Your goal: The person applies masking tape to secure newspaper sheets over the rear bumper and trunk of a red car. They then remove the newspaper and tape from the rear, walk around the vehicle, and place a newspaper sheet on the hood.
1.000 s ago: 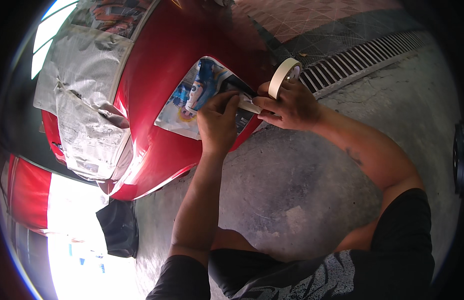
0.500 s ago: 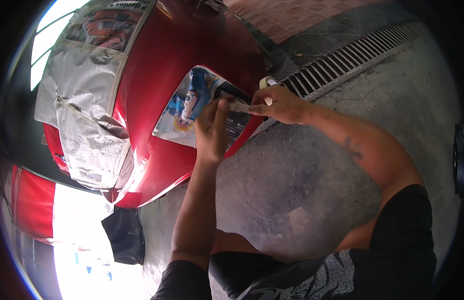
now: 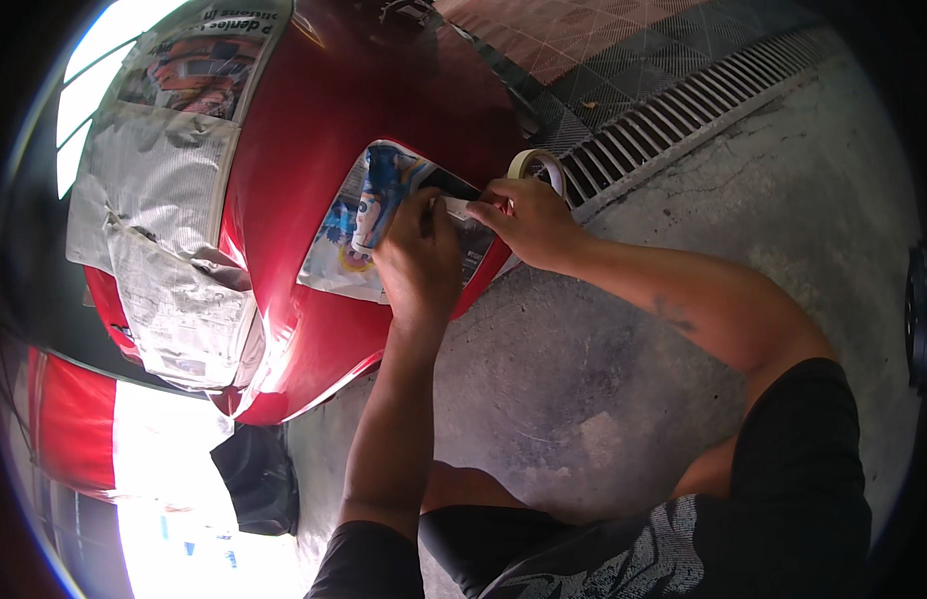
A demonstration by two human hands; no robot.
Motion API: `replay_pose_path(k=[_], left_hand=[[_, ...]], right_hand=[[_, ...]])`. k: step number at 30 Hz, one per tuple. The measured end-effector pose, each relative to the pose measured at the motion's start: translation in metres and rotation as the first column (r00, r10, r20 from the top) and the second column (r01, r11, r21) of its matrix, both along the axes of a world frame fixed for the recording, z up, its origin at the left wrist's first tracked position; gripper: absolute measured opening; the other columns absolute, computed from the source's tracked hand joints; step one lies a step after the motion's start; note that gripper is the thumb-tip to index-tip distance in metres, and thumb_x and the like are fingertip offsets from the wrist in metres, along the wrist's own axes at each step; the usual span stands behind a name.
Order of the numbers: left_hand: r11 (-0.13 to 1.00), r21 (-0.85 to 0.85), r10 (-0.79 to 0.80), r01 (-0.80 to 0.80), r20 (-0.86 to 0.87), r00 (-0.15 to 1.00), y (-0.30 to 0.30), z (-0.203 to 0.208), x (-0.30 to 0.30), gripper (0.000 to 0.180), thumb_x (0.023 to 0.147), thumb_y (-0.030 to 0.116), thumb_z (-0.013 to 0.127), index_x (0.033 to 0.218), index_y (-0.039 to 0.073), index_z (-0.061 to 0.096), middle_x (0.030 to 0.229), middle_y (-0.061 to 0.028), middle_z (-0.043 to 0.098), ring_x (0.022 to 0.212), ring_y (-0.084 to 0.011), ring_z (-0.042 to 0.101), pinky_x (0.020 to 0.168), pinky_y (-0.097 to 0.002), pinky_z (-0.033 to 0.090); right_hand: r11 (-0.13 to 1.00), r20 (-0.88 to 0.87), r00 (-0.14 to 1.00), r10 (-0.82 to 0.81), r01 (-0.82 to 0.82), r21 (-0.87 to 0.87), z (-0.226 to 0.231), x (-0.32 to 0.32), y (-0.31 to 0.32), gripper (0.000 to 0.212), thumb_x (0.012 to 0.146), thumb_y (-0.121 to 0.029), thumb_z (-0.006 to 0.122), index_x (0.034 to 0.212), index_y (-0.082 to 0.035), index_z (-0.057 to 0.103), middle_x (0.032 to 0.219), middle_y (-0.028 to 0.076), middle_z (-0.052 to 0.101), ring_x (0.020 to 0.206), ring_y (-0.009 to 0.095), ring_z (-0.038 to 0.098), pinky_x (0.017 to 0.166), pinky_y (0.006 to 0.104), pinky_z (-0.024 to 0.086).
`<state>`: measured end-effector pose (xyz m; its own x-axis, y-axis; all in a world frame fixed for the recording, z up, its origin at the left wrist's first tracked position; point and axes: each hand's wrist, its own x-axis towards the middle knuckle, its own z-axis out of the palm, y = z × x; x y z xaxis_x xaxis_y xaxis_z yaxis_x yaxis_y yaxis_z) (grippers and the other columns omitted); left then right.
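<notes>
A red car body panel (image 3: 294, 140) fills the upper left, with a newspaper patch (image 3: 328, 262) lying over part of it. My left hand (image 3: 420, 265) is closed at the patch, its fingertips at one end of a short pale strip of masking tape (image 3: 457, 207). At the other end, the thumb and fingers of my right hand (image 3: 541, 228) pinch the strip near the patch's right edge. A roll of masking tape (image 3: 518, 166) shows just behind the right hand's fingers; how it is held is partly hidden.
More newspaper sheets (image 3: 169, 165) cover the car at the left. A slatted drain grate (image 3: 643, 145) runs along the floor at the upper right, beside dark floor tiles (image 3: 593, 85). Grey concrete (image 3: 553, 369) lies below the car. A black cover-like object (image 3: 256, 479) hangs at lower left.
My right hand has shifted left and slightly down, closer to my left hand. The tape between them looks shorter, and more of the roll shows. The whole view has shifted slightly.
</notes>
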<state>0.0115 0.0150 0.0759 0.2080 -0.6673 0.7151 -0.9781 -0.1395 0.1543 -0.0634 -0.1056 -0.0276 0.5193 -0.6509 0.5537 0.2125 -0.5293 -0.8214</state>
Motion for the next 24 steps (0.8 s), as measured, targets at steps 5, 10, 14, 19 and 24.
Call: replay_pose_path(k=[5, 10, 14, 19, 24], left_hand=[[0.998, -0.043, 0.056, -0.047, 0.218, 0.974, -0.009, 0.003, 0.009, 0.014, 0.089, 0.01, 0.072, 0.099, 0.0, 0.077, 0.087, -0.0162, 0.076, 0.076, -0.0272, 0.075, 0.071, -0.0358, 0.057], [0.994, -0.083, 0.098, -0.074, 0.35, 0.932, -0.015, 0.002, 0.018, 0.013, 0.087, 0.01, 0.073, 0.098, 0.003, 0.078, 0.087, -0.0142, 0.075, 0.075, -0.0283, 0.074, 0.07, -0.0378, 0.057], [0.988, -0.147, 0.102, -0.049, 0.38, 0.919, -0.019, -0.007, 0.024, 0.01, 0.085, 0.01, 0.073, 0.094, 0.006, 0.075, 0.086, -0.0122, 0.074, 0.071, -0.0303, 0.072, 0.065, -0.0399, 0.057], [0.98, -0.172, 0.15, -0.097, 0.332, 0.931, -0.019, -0.006, 0.019, 0.007, 0.085, 0.009, 0.072, 0.09, 0.007, 0.068, 0.084, -0.0125, 0.071, 0.073, -0.0325, 0.071, 0.064, -0.0414, 0.057], [0.958, -0.276, 0.177, -0.078, 0.355, 0.918, -0.022, -0.005, 0.025, 0.012, 0.08, 0.005, 0.076, 0.083, 0.005, 0.064, 0.08, -0.011, 0.069, 0.072, -0.0294, 0.068, 0.066, -0.0408, 0.054]], right_hand=[[0.996, -0.095, 0.991, -0.09, 0.092, 0.013, 0.011, 0.004, 0.005, 0.037, 0.099, -0.04, 0.064, 0.09, -0.005, 0.07, 0.08, 0.012, 0.07, 0.085, 0.031, 0.07, 0.076, 0.0438, 0.055], [0.987, -0.067, 0.985, -0.158, 0.159, 0.005, 0.011, 0.009, 0.005, 0.037, 0.098, -0.041, 0.066, 0.091, -0.005, 0.071, 0.08, 0.014, 0.07, 0.081, 0.03, 0.072, 0.07, 0.045, 0.056], [0.973, -0.021, 0.973, -0.23, 0.229, -0.032, 0.009, 0.012, 0.006, 0.037, 0.096, -0.041, 0.067, 0.087, -0.005, 0.071, 0.076, 0.013, 0.069, 0.073, 0.029, 0.071, 0.067, 0.0438, 0.055], [0.941, -0.071, 0.945, -0.318, 0.306, -0.144, 0.012, 0.008, 0.004, 0.04, 0.096, -0.044, 0.068, 0.079, -0.008, 0.07, 0.066, 0.01, 0.066, 0.068, 0.027, 0.069, 0.064, 0.0433, 0.052], [0.925, -0.129, 0.942, -0.309, 0.266, -0.272, 0.006, 0.001, -0.006, 0.036, 0.093, -0.044, 0.072, 0.084, -0.009, 0.072, 0.074, 0.009, 0.07, 0.074, 0.023, 0.072, 0.066, 0.0408, 0.056]])
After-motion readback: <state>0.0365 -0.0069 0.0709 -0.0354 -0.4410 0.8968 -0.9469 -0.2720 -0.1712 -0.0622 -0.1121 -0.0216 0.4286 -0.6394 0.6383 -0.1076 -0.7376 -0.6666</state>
